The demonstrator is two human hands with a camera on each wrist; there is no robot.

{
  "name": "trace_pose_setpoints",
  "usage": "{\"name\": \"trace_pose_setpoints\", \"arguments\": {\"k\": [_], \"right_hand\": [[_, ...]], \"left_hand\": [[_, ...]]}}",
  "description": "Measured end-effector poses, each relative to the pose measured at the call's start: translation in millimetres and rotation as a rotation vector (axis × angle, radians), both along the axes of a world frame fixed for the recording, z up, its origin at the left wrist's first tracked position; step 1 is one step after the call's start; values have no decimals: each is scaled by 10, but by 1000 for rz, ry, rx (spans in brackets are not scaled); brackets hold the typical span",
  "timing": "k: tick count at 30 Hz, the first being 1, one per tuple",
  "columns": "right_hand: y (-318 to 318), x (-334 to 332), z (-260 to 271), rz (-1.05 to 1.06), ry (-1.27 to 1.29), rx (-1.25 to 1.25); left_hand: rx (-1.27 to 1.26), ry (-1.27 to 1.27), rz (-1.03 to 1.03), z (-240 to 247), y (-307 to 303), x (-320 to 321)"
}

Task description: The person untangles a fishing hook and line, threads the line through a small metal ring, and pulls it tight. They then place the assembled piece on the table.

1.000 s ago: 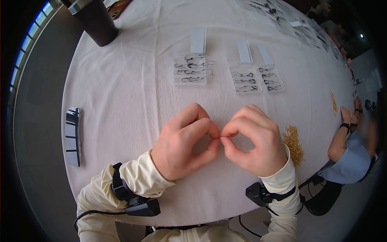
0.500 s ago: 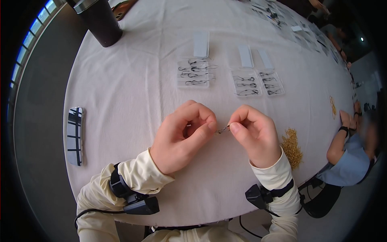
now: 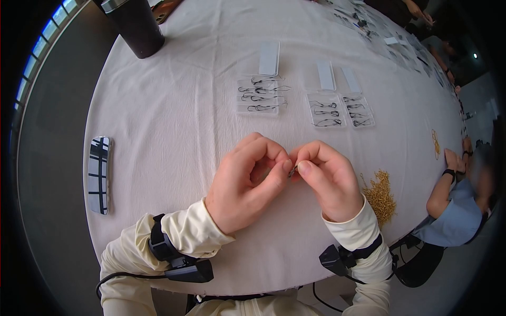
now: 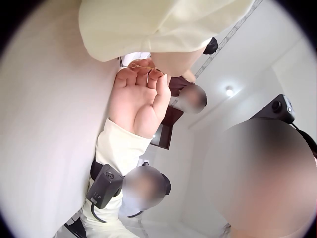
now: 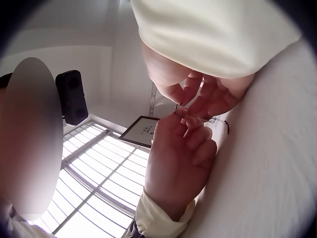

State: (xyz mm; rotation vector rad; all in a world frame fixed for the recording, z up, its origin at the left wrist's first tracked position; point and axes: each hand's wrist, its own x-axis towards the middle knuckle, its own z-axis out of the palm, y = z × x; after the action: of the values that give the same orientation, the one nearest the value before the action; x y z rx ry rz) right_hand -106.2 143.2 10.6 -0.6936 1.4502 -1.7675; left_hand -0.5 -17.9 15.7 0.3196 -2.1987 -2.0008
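Note:
Both hands meet in front of the body, thumb and fingertips almost touching. The left hand (image 3: 245, 184) and the right hand (image 3: 334, 187) pinch a small fishing hook rig (image 3: 292, 172) between them, mostly hidden by the fingertips. In the left wrist view the rig shows as a thin gold-coloured length (image 4: 143, 67) across the right hand's fingertips. A looped dark line (image 5: 218, 121) juts out past the left hand's fingers in the right wrist view. Beside the right wrist lies a heap of small gold-coloured metal pieces (image 3: 380, 196).
Three clear boxes with dark hook rigs stand open ahead: a left box (image 3: 257, 110), a middle box (image 3: 327, 126) and a right box (image 3: 361, 125). A phone (image 3: 99, 176) lies at the left, a dark tumbler (image 3: 136, 31) beyond it. Another person's arm (image 3: 441, 184) rests at the right edge.
The fingertips touched, then parted slightly and bared a short dark and gold stretch of the rig. They have drawn close again, the right thumb now lying over the rig.

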Motion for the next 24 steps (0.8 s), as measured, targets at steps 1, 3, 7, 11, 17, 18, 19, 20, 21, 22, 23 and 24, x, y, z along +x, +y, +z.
{"name": "trace_pose_setpoints", "arguments": {"k": [1,3,7,11,17,18,19,20,21,22,23,24], "right_hand": [[0,1,1,-12,-22,3],[7,-12,-13,-20,-57,9],[35,-44,-29,-36,-121,23],[46,-29,-41,-52,-119,24],[52,-18,-34,-67,-112,0],[57,-17,-35,-91,-143,3],[59,-18,-37,-114,-175,6],[63,-23,-39,-114,-175,6],[68,-29,-42,-116,-179,4],[70,-32,-44,-117,-182,2],[66,-29,-39,-117,-182,2],[58,-22,-30,-117,-164,-7]], "left_hand": [[0,-1,-1,-8,0,-1],[6,17,-12,-32,-4,-2],[26,17,-30,8,3,6],[-33,36,-23,40,13,10],[82,-2,-32,-10,-15,32],[161,9,-29,-27,-20,33],[161,9,-29,-31,-23,27],[176,40,-24,-32,-25,17],[191,70,-19,-31,-23,9],[191,71,-19,-25,-3,1],[234,84,1,-14,30,-8],[278,98,21,-8,47,-9]]}}
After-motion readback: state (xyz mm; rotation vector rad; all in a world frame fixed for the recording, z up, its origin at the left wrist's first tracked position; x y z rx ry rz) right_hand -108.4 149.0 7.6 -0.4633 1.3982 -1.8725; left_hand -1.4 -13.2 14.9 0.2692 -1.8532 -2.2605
